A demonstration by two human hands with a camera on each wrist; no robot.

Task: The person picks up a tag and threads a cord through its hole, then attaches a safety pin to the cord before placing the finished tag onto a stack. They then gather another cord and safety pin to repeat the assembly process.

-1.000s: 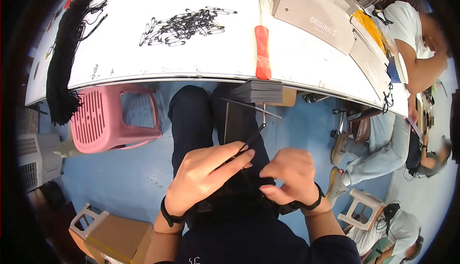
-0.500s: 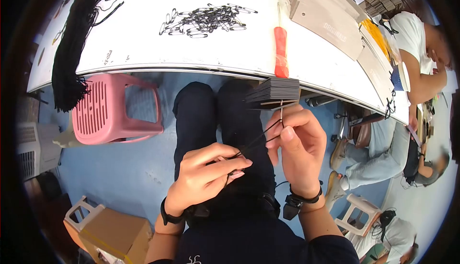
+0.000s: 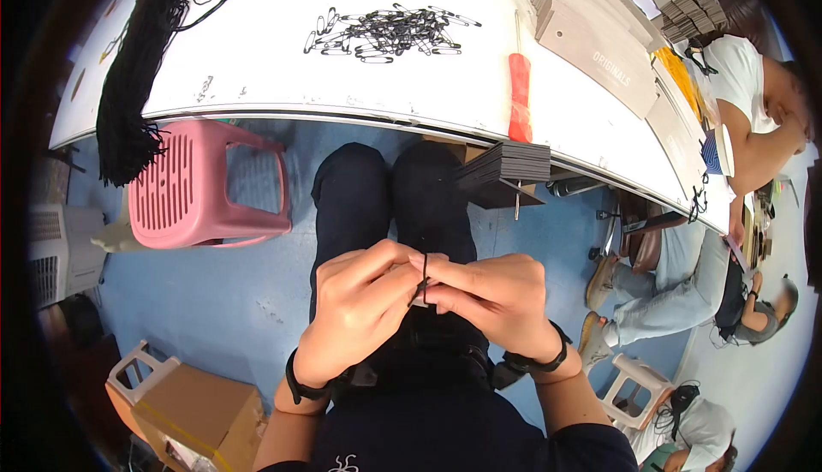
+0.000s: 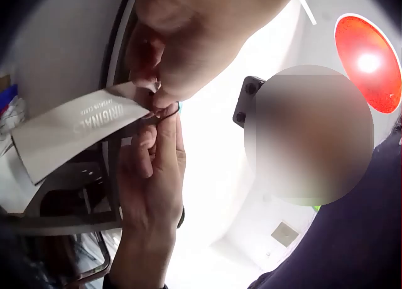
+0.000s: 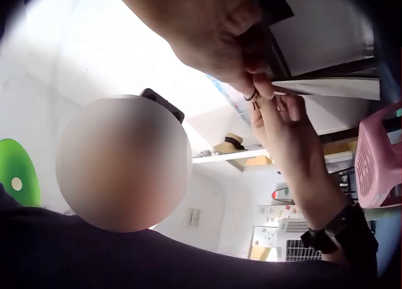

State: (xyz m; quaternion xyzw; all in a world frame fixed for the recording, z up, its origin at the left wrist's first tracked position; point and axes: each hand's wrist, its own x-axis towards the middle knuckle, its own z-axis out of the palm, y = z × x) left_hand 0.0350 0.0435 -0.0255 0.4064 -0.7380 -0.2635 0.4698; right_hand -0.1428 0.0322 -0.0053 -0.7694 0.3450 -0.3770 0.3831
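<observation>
In front of the lap, my left hand [image 3: 364, 309] and right hand [image 3: 505, 305] meet at the fingertips. A thin black cord [image 3: 425, 275] runs between them, pinched by the right thumb and forefinger. The left fingers grip the end of a flat grey card [image 4: 81, 129] printed "ORIGINALS", which sticks out toward the table in the left wrist view; the hands mostly hide it in the head view. Past the hands, a stack of dark cards [image 3: 514, 164] sits at the table edge, a thin metal rod [image 3: 517, 202] pointing down from it.
On the white table [image 3: 257, 82] lie black safety pins [image 3: 394, 33], a bundle of black cords [image 3: 137, 86], a red-handled tool [image 3: 520, 95] and grey printed cards [image 3: 591, 44]. A pink stool [image 3: 171, 185] stands left, a cardboard box [image 3: 201, 412] behind it. People sit at the right.
The right hand reached up to the metal rod with the cord, then came back down to the left hand. The cord has left the rod and is now between both hands' fingertips.
</observation>
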